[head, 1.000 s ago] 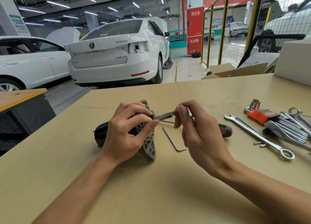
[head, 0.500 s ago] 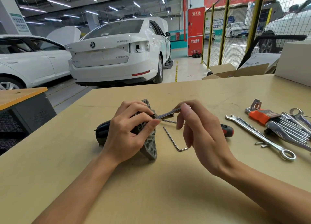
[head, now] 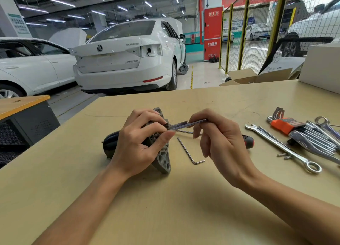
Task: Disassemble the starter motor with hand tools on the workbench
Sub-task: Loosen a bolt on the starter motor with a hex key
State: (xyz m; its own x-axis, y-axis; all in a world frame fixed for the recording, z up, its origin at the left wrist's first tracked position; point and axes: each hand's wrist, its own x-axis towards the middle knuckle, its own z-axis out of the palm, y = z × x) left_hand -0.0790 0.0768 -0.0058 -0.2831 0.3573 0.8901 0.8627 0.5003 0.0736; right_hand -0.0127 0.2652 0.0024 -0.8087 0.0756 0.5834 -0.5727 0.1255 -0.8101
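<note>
The starter motor (head: 163,158) lies on its side on the workbench (head: 165,208), its grey flange facing right and its black body to the left. My left hand (head: 139,143) grips the motor around its middle. My right hand (head: 217,140) pinches the handle of a thin metal wrench (head: 185,125), whose other end meets the motor under my left fingers. The fastener itself is hidden by those fingers.
A loose hex key (head: 189,152) lies just right of the motor. A red-and-black screwdriver (head: 248,141) sits behind my right hand. Further right are a combination wrench (head: 283,147), an orange hex key set (head: 283,124), several spanners (head: 316,140) and small bolts (head: 284,156). A white box (head: 322,66) stands far right.
My right hand has swung the wrench handle slightly upward and to the right. My left hand keeps the motor still.
</note>
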